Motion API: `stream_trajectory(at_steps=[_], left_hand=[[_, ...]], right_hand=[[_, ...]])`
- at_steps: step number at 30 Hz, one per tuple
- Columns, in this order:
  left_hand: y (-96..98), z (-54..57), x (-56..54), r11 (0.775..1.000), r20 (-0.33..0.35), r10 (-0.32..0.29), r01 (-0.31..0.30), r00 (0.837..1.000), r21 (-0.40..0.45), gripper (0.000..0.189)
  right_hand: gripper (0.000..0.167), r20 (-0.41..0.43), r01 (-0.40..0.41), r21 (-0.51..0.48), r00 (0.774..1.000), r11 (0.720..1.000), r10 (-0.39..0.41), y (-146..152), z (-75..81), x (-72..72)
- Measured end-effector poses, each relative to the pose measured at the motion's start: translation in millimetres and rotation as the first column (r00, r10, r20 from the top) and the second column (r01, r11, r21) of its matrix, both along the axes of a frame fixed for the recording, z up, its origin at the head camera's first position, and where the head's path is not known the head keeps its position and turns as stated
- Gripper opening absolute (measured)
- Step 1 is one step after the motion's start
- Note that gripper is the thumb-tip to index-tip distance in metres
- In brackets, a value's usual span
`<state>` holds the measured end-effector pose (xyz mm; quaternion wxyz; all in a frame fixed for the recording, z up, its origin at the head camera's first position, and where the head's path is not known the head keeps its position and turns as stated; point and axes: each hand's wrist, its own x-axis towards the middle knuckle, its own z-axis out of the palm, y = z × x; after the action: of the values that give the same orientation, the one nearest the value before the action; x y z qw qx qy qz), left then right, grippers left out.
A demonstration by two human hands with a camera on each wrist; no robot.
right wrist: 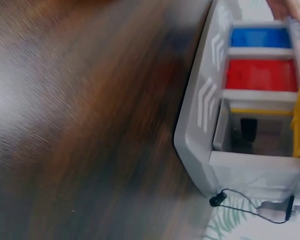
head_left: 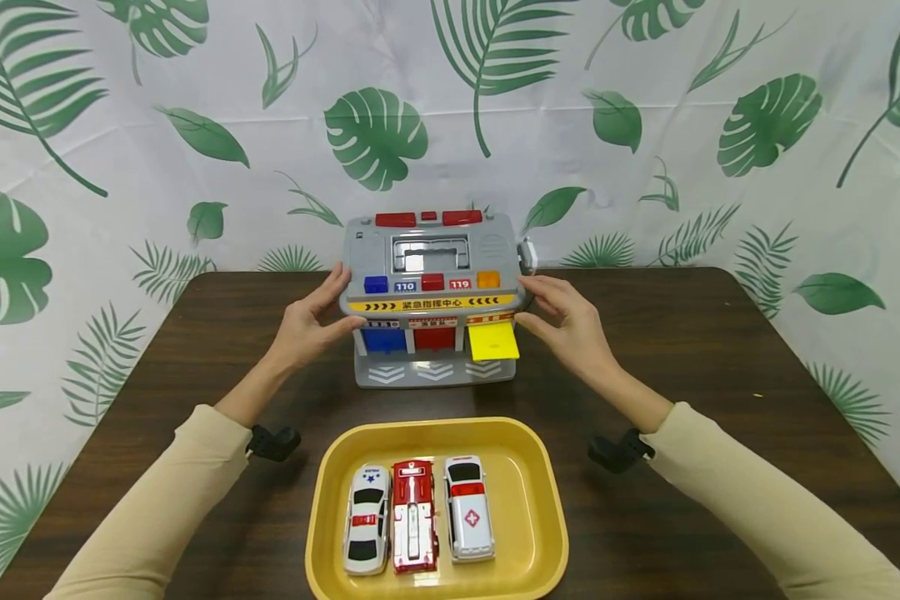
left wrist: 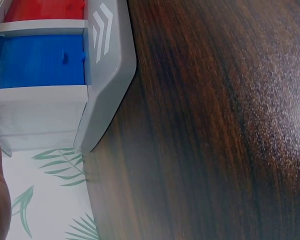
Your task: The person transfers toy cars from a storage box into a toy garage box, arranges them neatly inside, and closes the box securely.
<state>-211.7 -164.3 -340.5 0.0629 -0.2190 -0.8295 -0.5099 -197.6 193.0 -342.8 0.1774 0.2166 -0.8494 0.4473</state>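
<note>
A grey toy rescue station stands at the back of the table, with red, blue and orange blocks on its roof. My left hand grips the left edge of its roof, thumb towards the front. At the opposite roof edge, my right hand holds on with thumb and fingers. The yellow door is swung up and sticks out. Behind it the right wrist view shows the bay's inside. Both the blue door and the red door are down.
Nearer me sits a yellow tray holding a white police car, a red fire truck and a white ambulance. A black cord hangs at the station's right side. A leaf-print cloth hangs behind the dark wooden table.
</note>
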Motion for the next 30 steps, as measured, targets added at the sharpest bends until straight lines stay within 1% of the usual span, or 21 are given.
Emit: stream_trajectory(at_steps=[4, 7, 9, 12, 15, 17, 20, 21, 24, 25, 27, 30], left_hand=[[-0.4, -0.1, 0.2, 1.0, 0.012, 0.005, -0.005, 1.0, -0.007, 0.069], [0.1, 0.8, 1.1, 1.0, 0.017, 0.002, -0.002, 1.0, -0.003, 0.069], [0.6, 1.4, 1.4, 1.0, 0.018, 0.001, -0.001, 1.0, -0.002, 0.069], [0.9, 2.0, 1.2, 1.0, 0.017, 0.005, -0.005, 1.0, -0.004, 0.069], [1.0, 2.1, 0.5, 1.0, 0.01, 0.01, -0.01, 1.0, -0.008, 0.069], [1.1, 2.0, 0.3, 1.0, 0.008, 0.013, -0.012, 1.0, -0.008, 0.069], [0.9, 1.5, 0.2, 1.0, 0.006, 0.01, -0.01, 1.0, -0.005, 0.069], [0.8, 1.2, 0.3, 1.0, 0.007, 0.009, -0.009, 1.0, -0.005, 0.069], [0.7, 0.7, 0.8, 1.0, 0.009, 0.005, -0.005, 1.0, -0.006, 0.069], [0.6, 0.5, 0.9, 1.0, 0.01, 0.005, -0.005, 1.0, -0.006, 0.069], [0.5, 0.2, 1.0, 1.0, 0.012, 0.004, -0.004, 1.0, -0.004, 0.069], [0.7, 0.1, 1.3, 1.0, 0.01, 0.003, -0.003, 1.0, 0.0, 0.069]], right_hand=[[0.045, 0.101, 0.014, -0.081, 0.995, 0.997, -0.005, 5.4, 3.0, 17.7], [0.044, 0.2, 0.022, -0.117, 0.98, 0.993, 0.001, 8.1, 5.7, 35.2], [0.044, 0.284, 0.028, -0.13, 0.959, 0.991, 0.011, 8.3, 8.0, 48.2], [0.045, 0.409, 0.015, -0.192, 0.91, 0.981, 0.066, 4.5, 13.1, 69.3], [0.049, 0.522, 0.002, -0.254, 0.842, 0.967, 0.135, -1.3, 16.5, 89.0], [0.052, 0.586, -0.005, -0.291, 0.79, 0.957, 0.182, -5.4, 17.0, 100.8], [0.058, 0.679, -0.017, -0.335, 0.689, 0.942, 0.254, -12.2, 15.6, 116.4], [0.06, 0.706, -0.02, -0.35, 0.651, 0.936, 0.278, -14.6, 14.8, 121.5], [0.069, 0.763, -0.039, -0.392, 0.545, 0.919, 0.348, -21.3, 10.9, 135.8], [0.072, 0.776, -0.043, -0.4, 0.516, 0.916, 0.363, -23.4, 9.2, 140.1], [0.076, 0.795, -0.052, -0.406, 0.473, 0.913, 0.38, -27.7, 4.9, 147.9], [0.079, 0.82, -0.062, -0.385, 0.435, 0.921, 0.372, -33.1, -1.7, 157.5]])
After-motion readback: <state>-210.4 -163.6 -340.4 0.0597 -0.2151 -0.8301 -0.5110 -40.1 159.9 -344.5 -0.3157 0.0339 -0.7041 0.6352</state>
